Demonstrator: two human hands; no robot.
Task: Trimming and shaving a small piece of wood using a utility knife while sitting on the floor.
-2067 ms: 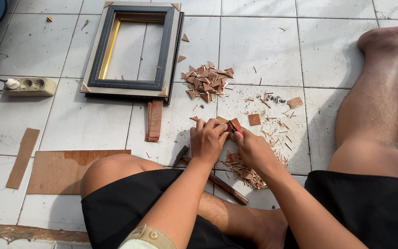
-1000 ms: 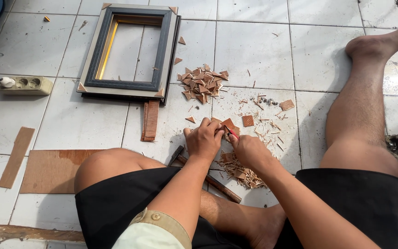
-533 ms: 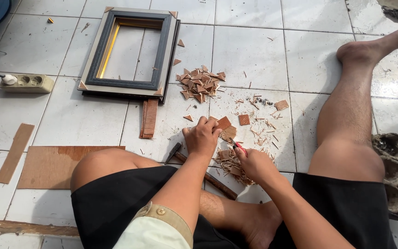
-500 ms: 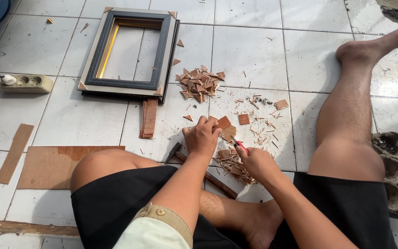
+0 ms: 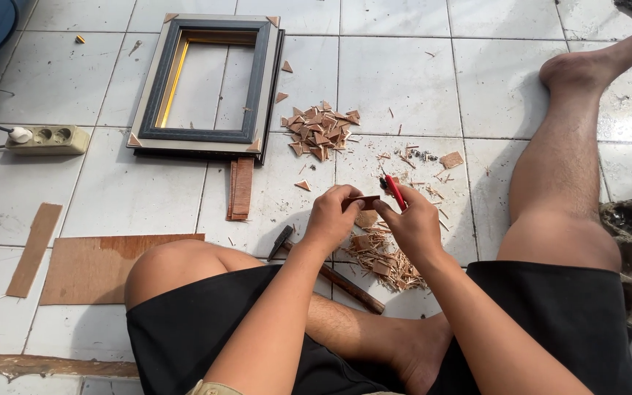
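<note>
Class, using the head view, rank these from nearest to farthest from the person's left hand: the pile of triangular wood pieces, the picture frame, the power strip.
From the left hand:
1. Pile of triangular wood pieces, just beyond the hand on the tiles.
2. Picture frame, farther up and to the left.
3. Power strip, far left.

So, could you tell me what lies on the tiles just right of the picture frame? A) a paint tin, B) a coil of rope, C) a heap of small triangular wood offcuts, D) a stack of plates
C: a heap of small triangular wood offcuts sits on the tiled floor beside the right edge of the picture frame.
</note>
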